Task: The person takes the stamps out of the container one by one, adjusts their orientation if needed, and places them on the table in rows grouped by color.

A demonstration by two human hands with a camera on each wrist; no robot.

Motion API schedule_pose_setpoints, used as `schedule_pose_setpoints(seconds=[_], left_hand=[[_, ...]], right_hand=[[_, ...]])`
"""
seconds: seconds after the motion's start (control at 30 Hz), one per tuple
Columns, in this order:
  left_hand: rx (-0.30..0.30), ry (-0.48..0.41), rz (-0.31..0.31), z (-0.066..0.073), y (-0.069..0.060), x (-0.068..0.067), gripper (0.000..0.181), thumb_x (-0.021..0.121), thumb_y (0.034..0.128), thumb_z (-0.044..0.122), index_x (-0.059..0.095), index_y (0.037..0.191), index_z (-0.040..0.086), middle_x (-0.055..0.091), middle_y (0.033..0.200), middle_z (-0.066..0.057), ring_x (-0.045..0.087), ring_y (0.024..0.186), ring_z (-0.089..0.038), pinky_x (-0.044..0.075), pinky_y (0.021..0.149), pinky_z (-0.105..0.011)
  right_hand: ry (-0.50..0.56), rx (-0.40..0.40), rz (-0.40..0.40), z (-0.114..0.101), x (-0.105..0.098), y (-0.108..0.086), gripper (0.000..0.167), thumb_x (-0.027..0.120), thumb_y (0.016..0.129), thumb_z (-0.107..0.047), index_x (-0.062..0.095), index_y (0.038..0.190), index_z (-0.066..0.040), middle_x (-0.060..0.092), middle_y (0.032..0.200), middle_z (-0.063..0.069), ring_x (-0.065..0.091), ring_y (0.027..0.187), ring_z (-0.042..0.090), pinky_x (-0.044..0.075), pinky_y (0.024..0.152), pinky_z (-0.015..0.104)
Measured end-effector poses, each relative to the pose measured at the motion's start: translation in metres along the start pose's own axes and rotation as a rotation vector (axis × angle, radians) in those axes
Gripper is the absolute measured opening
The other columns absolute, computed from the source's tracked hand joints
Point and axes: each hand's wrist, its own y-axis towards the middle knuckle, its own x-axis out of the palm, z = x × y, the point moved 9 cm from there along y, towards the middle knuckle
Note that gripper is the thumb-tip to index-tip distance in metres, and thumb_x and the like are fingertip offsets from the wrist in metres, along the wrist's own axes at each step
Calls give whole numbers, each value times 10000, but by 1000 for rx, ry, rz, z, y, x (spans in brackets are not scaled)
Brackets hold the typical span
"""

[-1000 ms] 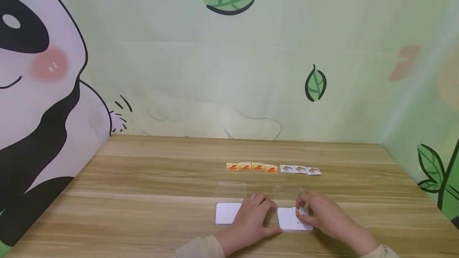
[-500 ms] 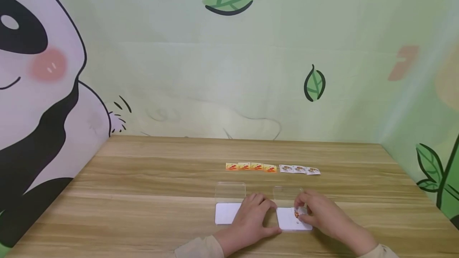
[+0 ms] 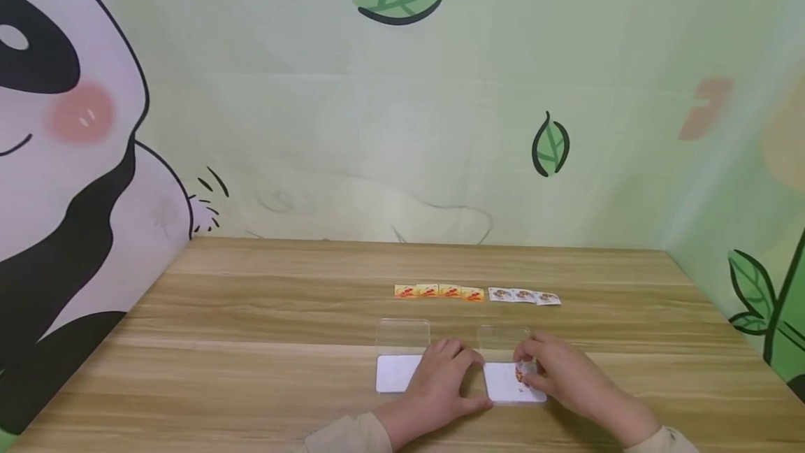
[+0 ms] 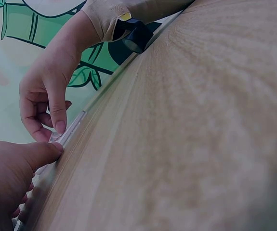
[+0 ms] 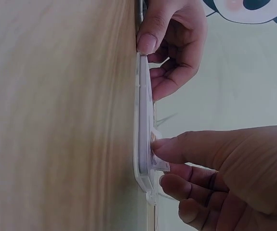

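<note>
My right hand (image 3: 569, 376) pinches a small picture card (image 3: 520, 372) between thumb and fingers, over the right part of a white card stack (image 3: 499, 383). That stack lies in the base of a clear plastic case with its lid (image 3: 503, 341) folded back. In the right wrist view, the small card (image 5: 160, 161) stands tilted against the stack's face, under the thumb. My left hand (image 3: 437, 390) holds the left end of the same case, thumb at the near corner and index finger at the far one. Its palm partly hides a second open case with white cards (image 3: 396, 374).
Behind the cases lie small yellow-red picture cards (image 3: 438, 291) in a row, continued by white picture cards (image 3: 523, 296). The wooden table (image 3: 251, 341) ends at a printed cloth backdrop (image 3: 283, 124) with a panda on the left.
The small card in my right hand has shifted slightly left, and its white edge stands out less from the stack. My left hand stays in place on the case.
</note>
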Motion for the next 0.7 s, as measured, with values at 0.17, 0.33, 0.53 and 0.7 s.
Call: schedule_pose_setpoints(seconds=[0.17,0.33,0.53,0.7], left_hand=[[-8,0,-9,0,1,0,475,737,767,526,627,1104,208,577,1083,71,511,1075,-115,403,1022,-311],[-8,-4,-3,0,1,-1,477,744,761,522,627,1101,209,572,1070,76,507,1069,-110,401,1022,-310],[-6,-4,-3,1,1,-1,475,743,763,520,626,1102,207,570,1073,74,507,1075,-114,401,1024,-314],[-12,-3,-8,0,1,0,480,748,756,522,626,1098,207,568,1075,73,505,1078,-114,401,1020,-312]], right_hand=[[-10,3,8,0,0,0,129,727,810,-120,660,915,-155,505,822,-97,440,685,-12,397,574,170],[-13,4,18,0,0,1,119,720,816,-117,652,899,-169,513,814,-105,458,698,-14,409,583,176],[-10,1,32,0,-1,1,121,714,812,-99,646,877,-175,527,806,-104,464,699,-15,413,587,180],[-10,-7,45,-1,-3,2,115,709,813,-87,638,846,-172,539,792,-105,469,693,-20,424,592,180]])
